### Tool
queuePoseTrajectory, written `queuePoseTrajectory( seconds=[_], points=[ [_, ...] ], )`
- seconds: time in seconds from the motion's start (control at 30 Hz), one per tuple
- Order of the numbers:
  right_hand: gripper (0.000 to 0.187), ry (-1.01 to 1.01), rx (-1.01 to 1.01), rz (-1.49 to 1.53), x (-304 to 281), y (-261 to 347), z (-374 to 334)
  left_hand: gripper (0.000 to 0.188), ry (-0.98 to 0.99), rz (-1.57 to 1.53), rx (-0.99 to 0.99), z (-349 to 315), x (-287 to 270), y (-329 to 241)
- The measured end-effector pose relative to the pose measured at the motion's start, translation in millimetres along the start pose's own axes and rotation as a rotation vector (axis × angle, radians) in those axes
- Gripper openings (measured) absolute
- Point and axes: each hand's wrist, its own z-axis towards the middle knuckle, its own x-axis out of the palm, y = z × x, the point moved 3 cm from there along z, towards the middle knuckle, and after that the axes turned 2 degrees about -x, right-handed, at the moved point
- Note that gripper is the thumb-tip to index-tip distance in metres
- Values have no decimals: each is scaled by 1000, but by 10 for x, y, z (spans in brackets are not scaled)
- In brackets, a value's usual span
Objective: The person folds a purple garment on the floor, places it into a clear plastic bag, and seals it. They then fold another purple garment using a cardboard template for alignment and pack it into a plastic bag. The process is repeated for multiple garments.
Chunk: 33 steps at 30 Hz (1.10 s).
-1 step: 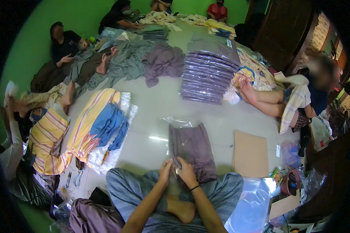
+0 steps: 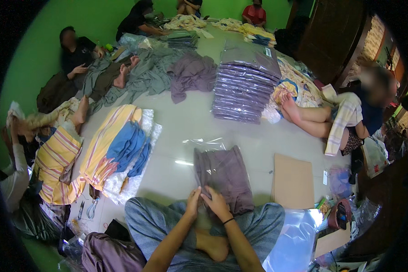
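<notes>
A folded mauve-grey garment with small metal snaps lies inside a clear plastic bag on the floor in front of my crossed legs. The bag's clear far end sticks out beyond the folded cloth. My left hand is closed on the near left edge of the bag, fingers pinched. Beside it, my right hand, with a dark band at the wrist, grips the same edge. The two hands nearly touch, and their grip partly hides whether they hold only plastic or cloth as well.
A tall stack of bagged mauve garments stands ahead. Brown cardboard sheets and clear plastic bags lie to my right. Striped yellow and blue cloth lies left, near scissors. Several people sit around the room.
My right hand has shifted slightly left, and the garment's left edge has spread a little that way. At the far left, a person's hands have moved slightly.
</notes>
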Motion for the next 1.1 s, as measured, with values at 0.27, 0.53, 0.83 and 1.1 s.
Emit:
queuePoseTrajectory(
  seconds=[0.27,0.53,0.83,1.1],
  points=[
    [54,446,-371,-688,200,-57,-424,36,-122,0,43,232,-285,91],
    [29,-770,-297,-602,-964,-80,14,31,-375,482,380,589,-450,-159],
    [27,-580,268,-18,-962,-1104,212,38,-314,240,454,916,-436,-358],
    [21,-481,366,-123,-901,-1130,20,32,-134,285,-51,687,-622,-451]
  ],
)
